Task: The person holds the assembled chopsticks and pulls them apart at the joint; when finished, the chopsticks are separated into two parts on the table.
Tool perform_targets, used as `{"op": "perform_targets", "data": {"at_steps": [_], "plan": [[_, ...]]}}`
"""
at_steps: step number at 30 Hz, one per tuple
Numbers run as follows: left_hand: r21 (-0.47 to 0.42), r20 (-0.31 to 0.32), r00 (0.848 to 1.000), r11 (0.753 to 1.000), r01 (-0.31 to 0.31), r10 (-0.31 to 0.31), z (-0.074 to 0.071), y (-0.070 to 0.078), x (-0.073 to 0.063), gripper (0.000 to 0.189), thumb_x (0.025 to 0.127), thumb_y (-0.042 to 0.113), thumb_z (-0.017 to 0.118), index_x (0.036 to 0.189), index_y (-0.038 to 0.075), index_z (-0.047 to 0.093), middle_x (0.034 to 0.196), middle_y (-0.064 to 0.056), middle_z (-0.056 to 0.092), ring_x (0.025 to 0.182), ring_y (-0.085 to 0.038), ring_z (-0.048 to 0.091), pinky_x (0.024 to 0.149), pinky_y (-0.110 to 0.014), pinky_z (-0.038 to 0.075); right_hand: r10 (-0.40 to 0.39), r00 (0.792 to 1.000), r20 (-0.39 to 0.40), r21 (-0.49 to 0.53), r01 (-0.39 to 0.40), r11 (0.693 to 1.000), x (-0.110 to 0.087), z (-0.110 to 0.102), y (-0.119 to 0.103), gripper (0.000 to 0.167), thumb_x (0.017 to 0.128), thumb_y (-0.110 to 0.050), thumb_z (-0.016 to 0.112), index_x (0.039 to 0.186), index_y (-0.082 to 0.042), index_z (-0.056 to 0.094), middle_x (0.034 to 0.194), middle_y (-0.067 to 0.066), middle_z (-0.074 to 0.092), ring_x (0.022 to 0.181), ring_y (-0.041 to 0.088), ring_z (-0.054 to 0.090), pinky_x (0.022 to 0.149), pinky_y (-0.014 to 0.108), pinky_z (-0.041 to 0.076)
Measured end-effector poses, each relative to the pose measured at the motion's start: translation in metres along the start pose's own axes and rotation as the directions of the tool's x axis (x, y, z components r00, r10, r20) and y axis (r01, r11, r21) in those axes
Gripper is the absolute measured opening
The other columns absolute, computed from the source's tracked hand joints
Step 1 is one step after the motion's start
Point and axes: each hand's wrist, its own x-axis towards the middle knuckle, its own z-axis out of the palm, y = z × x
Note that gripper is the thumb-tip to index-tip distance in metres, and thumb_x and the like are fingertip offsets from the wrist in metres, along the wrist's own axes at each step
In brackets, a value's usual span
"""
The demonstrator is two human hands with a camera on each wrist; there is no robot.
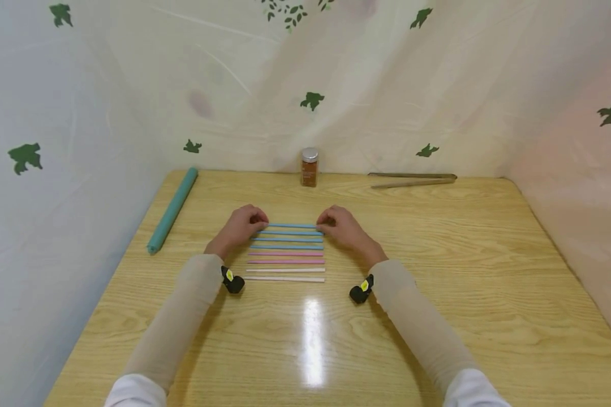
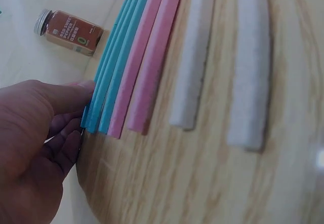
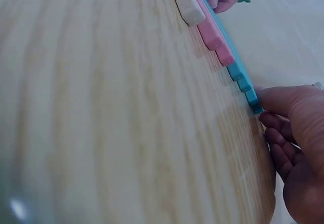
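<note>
Thin square-edged sticks lie side by side on the wooden table, running left to right. Several are blue at the far side, then two pink sticks, then two white sticks closest to the body. My left hand pinches the left end of the farthest blue stick between thumb and fingers. At its opposite end, my right hand pinches the same stick. In the right wrist view, the right thumb lies over the blue end, with the other fingers curled below it.
A spice jar labelled red sweet pepper stands at the table's back edge. To its right lie metal tongs. Along the left edge rests a green roll. Pale curtains with green leaf shapes surround the back and sides.
</note>
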Motion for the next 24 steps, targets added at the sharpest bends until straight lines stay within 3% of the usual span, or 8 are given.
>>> {"op": "perform_targets", "data": {"at_steps": [6, 10, 16, 24], "plan": [[0.026, -0.003, 1.000, 1.000, -0.018, 0.018, 0.001, 0.000, 0.001, 0.009, 0.092, 0.012, 0.063, 0.094, 0.004, 0.067, 0.093, -0.011, 0.059, 0.087, -0.023, 0.055, 0.079, -0.037, 0.046, -0.011, 1.000, -0.001, -0.022, 0.011, 1.000, -0.001, 0.000, -0.002, 0.011, 0.091, -0.019, 0.066, 0.095, -0.009, 0.069, 0.099, 0.007, 0.059, 0.097, 0.023, 0.055, 0.090, 0.039, 0.045], [-0.007, -0.012, 1.000, 1.000, -0.009, 0.009, -0.001, 0.002, 0.000, 0.011, 0.094, 0.013, 0.061, 0.095, 0.004, 0.067, 0.095, -0.011, 0.060, 0.088, -0.024, 0.054, 0.081, -0.037, 0.045, -0.017, 1.000, -0.002, -0.006, 0.017, 1.000, -0.002, -0.001, -0.004, 0.011, 0.092, -0.018, 0.064, 0.096, -0.008, 0.068, 0.099, 0.007, 0.062, 0.095, 0.022, 0.056, 0.088, 0.038, 0.046], [-0.055, -0.024, 1.000, 0.998, 0.008, -0.009, -0.009, 0.015, 0.000, 0.011, 0.096, 0.013, 0.057, 0.099, 0.004, 0.063, 0.098, -0.011, 0.063, 0.089, -0.024, 0.056, 0.081, -0.038, 0.047, 0.033, 0.999, 0.022, 0.052, -0.034, 0.998, -0.005, -0.010, -0.014, 0.011, 0.096, -0.017, 0.058, 0.100, -0.008, 0.063, 0.099, 0.005, 0.065, 0.095, 0.019, 0.058, 0.086, 0.036, 0.049], [0.068, 0.059, 0.989, 0.988, -0.139, 0.135, -0.014, 0.043, 0.009, 0.021, 0.095, 0.018, 0.059, 0.107, 0.002, 0.065, 0.102, -0.013, 0.063, 0.091, -0.025, 0.057, 0.082, -0.041, 0.048, -0.023, 0.997, -0.073, -0.035, 0.020, 0.999, -0.003, -0.023, -0.029, 0.016, 0.095, -0.015, 0.059, 0.105, -0.004, 0.064, 0.102, 0.010, 0.064, 0.098, 0.023, 0.058, 0.092, 0.040, 0.047]]}}
